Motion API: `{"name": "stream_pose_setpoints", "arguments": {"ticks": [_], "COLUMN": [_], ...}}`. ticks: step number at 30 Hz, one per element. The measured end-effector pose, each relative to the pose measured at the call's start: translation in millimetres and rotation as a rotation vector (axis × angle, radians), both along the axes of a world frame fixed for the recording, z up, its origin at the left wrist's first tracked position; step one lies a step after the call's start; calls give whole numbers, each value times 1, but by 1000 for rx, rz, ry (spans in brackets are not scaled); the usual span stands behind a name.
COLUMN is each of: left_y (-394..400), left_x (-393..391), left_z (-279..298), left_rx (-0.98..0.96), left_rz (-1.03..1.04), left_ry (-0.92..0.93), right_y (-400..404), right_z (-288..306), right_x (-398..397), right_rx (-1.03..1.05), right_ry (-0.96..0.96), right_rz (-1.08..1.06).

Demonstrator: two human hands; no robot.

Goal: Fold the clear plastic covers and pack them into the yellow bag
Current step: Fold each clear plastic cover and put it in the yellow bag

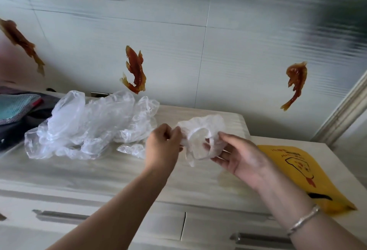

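Note:
A clear plastic cover (202,130) with a gathered elastic rim hangs crumpled between my hands above the countertop. My left hand (163,144) pinches its left edge. On its right side, my right hand (236,155) grips it with the palm turned up. A loose pile of clear plastic covers (89,124) lies on the counter to the left, and a small cover (132,149) lies just in front of the pile. The yellow bag (301,174) lies flat on the counter at the right, partly hidden by my right forearm.
The pale countertop (99,172) has drawers with metal handles (59,215) below its front edge. Dark and teal fabric items (15,108) sit at the far left. Behind is a tiled wall with fish stickers (136,71). A door frame (345,110) stands at the right.

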State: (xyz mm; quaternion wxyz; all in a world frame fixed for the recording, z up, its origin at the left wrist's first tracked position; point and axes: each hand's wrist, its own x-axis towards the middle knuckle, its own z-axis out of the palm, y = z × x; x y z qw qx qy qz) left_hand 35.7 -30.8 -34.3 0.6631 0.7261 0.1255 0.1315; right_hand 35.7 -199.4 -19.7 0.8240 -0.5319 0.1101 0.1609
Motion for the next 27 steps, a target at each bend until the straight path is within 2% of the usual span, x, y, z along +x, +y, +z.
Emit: {"name": "stream_pose_setpoints", "arguments": {"ticks": [3, 9, 11, 13, 15, 16, 18, 21, 24, 27], "left_y": [5, 8, 13, 17, 16, 14, 9, 9, 8, -2], "left_x": [3, 2, 6, 7, 5, 3, 0, -1, -5, -11], "left_z": [4, 10, 7, -1, -12, -16, -13, 2, 11, 14], "left_rx": [-168, -62, 94, 385, 626, 671, 640, 401, 271, 180], "left_rz": [47, 156, 114, -3, -122, -152, -178, -323, -487, -522], "left_ry": [6, -52, 22, 150, 222, 209, 129, 84, 74, -1], "right_y": [-5, -2, -4, -7, -11, -13, -16, -18, -19, -14], "right_z": [0, -9, -6, -2, 1, 3, 6, 4, 0, -7], "right_x": [2, 0, 0, 0, 2, 3, 3, 2, 2, 4], "right_rx": [22, -186, -194, -145, -66, -43, -61, -108, -174, -359], "right_ry": [8, -59, -84, -98, -100, -99, -93, -54, -69, -136], "right_rz": [-103, -308, -339, -305, -197, -122, 13, 119, 130, 23]}}
